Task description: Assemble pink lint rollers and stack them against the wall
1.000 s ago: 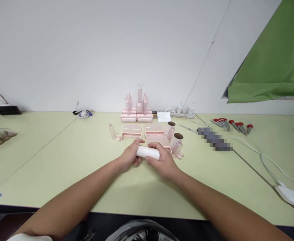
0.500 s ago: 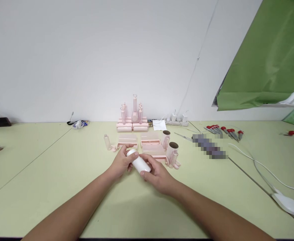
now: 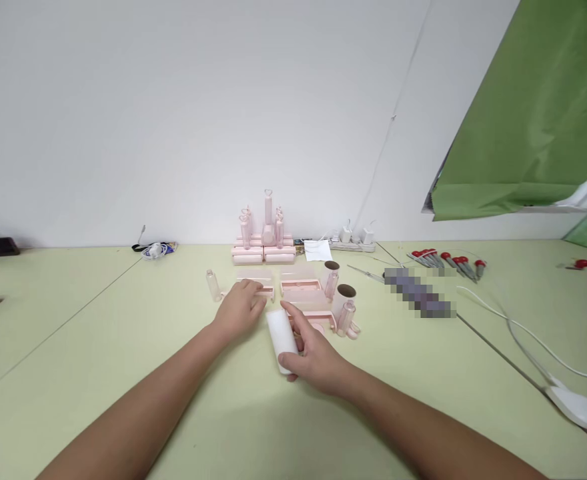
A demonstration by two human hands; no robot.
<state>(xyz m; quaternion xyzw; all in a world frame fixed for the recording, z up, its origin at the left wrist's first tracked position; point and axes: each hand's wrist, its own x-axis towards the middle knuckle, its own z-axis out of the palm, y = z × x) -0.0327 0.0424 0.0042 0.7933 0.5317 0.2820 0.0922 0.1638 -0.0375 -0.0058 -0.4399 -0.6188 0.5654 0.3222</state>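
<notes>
My right hand (image 3: 309, 350) is closed round a white roll (image 3: 282, 341), thumb on its near end, and holds it tilted above the table. My left hand (image 3: 241, 308) has let go of the roll and reaches over the front of an open pink case (image 3: 268, 293), its thumb and fingers apart. It covers part of that case, and I cannot tell whether the fingertips touch it. Beside the left hand stands a clear pink tube (image 3: 213, 285). Another open pink case (image 3: 326, 321) lies just beyond the right hand, with a clear pink tube (image 3: 346, 319) beside it.
A third open case (image 3: 301, 286) and white rolls with brown cores (image 3: 343, 303) stand behind my hands. Against the wall are stacked pink cases (image 3: 247, 255) with upright tubes, and a power strip (image 3: 353, 246). Red-capped grey tools (image 3: 466, 267) and a white cable (image 3: 528, 340) lie right.
My left hand has come off the white roll and moved left and forward to the pink case. The right hand keeps the roll, now lower and turned more upright in view.
</notes>
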